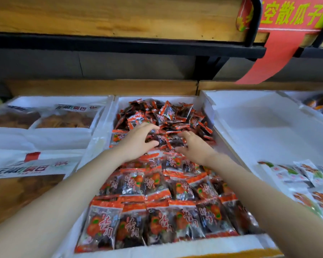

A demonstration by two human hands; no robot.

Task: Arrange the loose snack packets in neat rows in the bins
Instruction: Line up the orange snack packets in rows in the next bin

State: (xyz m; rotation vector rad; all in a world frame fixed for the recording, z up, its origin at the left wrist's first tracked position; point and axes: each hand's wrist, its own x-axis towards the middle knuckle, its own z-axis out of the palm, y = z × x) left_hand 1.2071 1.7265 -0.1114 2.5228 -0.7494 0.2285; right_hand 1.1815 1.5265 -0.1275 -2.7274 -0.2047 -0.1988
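Red snack packets (157, 192), one white bin (175, 244), left hand (138, 140) curled round some, right hand (196, 148) flat-fingered on them.

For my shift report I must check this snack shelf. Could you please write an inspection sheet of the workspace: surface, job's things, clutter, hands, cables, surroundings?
Surface: white middle bin, full of packets.
Job's things: neat rows in the near half; loose heap in the far half.
Clutter: large bags in the left bin; white packets in the near corner of the right bin.
Hands: left hand and right hand reach into the heap's near edge, fingers curved; a grip cannot be told.
Cables: nothing seen.
Surroundings: wooden shelf above; red banner hanging at upper right.
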